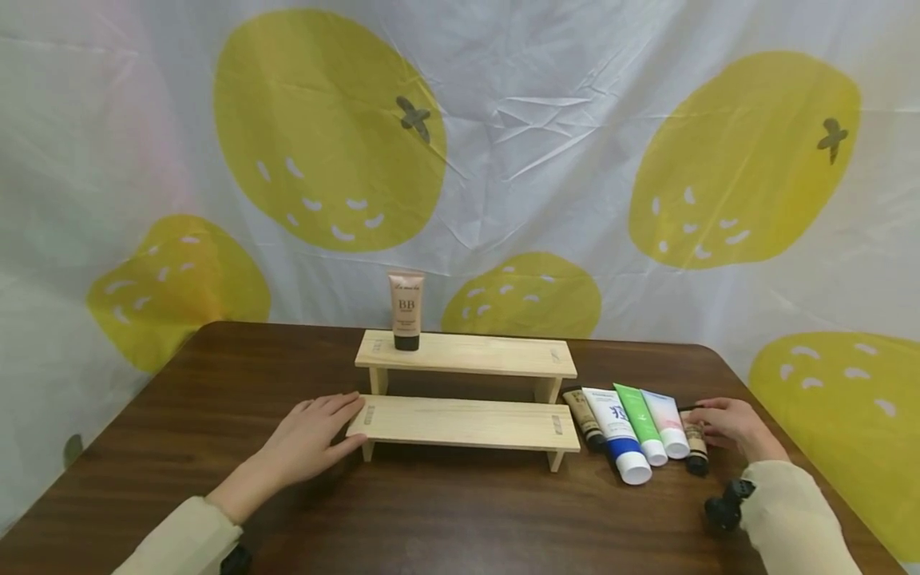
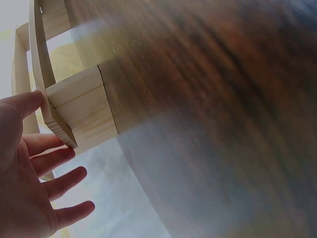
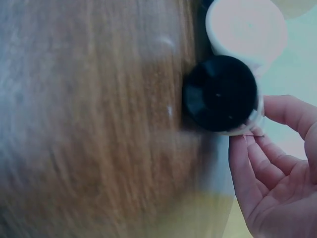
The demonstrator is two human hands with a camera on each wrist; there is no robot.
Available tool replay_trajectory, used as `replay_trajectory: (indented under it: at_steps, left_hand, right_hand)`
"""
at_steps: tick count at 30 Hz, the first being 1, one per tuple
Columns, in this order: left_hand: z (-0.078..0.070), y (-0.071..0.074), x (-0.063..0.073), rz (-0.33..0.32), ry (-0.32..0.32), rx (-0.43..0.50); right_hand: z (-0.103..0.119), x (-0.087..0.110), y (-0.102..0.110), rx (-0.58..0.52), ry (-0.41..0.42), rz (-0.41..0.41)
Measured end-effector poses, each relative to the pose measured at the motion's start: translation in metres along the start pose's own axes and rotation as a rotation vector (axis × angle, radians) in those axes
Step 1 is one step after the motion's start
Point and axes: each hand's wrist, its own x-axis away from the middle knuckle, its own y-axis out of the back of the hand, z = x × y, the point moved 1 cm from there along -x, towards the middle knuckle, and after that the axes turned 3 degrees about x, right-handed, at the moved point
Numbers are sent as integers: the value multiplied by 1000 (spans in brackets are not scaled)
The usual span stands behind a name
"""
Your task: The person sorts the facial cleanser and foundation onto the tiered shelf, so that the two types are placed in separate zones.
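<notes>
Six tubes [image 1: 640, 423] (one upright), right grip [image 1: 736, 427] pinching one, two wooden shelves [image 1: 463, 421], left grip [image 1: 312, 439] apart against one.

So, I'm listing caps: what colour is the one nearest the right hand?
The cap is black, clearest in the right wrist view.

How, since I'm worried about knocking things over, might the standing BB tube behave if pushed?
The BB tube would probably tip easily, standing tall on its narrow black cap. Its flattened top end suggests soft walls that may give.
</notes>
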Motion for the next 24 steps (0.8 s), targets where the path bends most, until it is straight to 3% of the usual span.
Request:
replay_trajectory:
  at_steps: [6,17,24]
  left_hand:
    - [1,-1,0,-4,-1,-1]
    - [2,-2,0,8,10,-4]
    - [2,-3,0,6,6,-7]
  right_hand:
    - [0,1,4,9,60,-21]
    - [-7,-12,16,-24,159,33]
    - [13,14,17,38,272,59]
